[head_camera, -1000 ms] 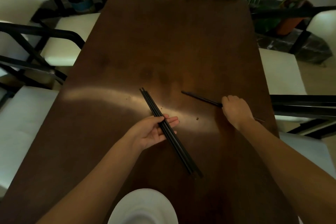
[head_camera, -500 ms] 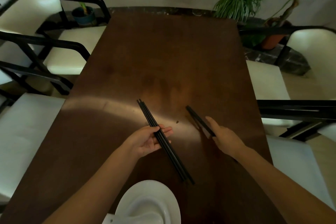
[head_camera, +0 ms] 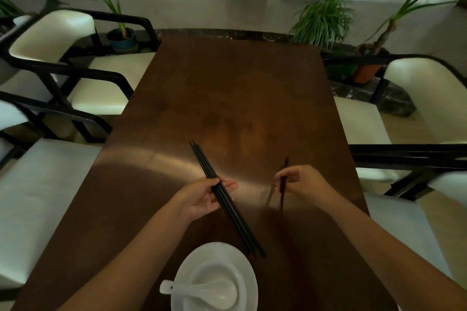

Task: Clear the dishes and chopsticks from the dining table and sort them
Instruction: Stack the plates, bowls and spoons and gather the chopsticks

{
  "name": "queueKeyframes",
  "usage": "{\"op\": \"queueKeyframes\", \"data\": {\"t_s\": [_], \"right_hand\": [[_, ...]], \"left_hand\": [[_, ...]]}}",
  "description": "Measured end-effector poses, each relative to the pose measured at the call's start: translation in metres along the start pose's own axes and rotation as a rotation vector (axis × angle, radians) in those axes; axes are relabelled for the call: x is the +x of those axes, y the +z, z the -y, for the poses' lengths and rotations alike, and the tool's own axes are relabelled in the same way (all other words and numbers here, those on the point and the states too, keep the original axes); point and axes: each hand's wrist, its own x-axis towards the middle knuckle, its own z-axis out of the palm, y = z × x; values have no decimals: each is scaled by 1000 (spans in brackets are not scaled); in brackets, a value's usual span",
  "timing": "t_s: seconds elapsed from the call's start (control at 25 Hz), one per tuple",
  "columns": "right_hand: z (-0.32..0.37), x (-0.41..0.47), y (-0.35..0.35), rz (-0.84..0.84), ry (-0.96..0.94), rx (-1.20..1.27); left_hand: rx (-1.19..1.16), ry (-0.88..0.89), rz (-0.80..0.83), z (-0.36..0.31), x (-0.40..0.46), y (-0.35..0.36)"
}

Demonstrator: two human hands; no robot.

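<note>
Nearest the wearer, a white plate is cut off by the lower frame edge; a small bowl sits on it with a spoon laid across, handle overhanging the rim. That stack could be knocked by the near tips of the chopstick bundle, which reach to just beside the plate's rim.

The bundle is gripped in the closed left hand, clear of the worktop, slanting up and to the left. How many sticks it holds cannot be counted. With so much length beyond the grip, a stick could slide out if the grip is loosened.

The right hand is pinched shut on a chopstick pair, held steeply upright. Its lower ends are blurred into shadow, so contact with the worktop cannot be judged. Merging the two sets could scatter sticks.

Beyond, the chairs and plants are dim and smeared.
</note>
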Motion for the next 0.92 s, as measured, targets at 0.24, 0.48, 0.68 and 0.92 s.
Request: {"op": "queueKeyframes", "data": {"t_s": [0.24,0.48,0.68,0.92], "right_hand": [[80,-34,-16,-166,-199,-347],[137,-54,-12,299,69,145],[133,-64,5,28,16,25],[124,-81,17,125,-154,149]], "left_hand": [[284,132,51,2,-21,4],[619,153,343,3,-59,31],[507,121,452,9,-78,30],[530,36,619,21,-91,36]]}}
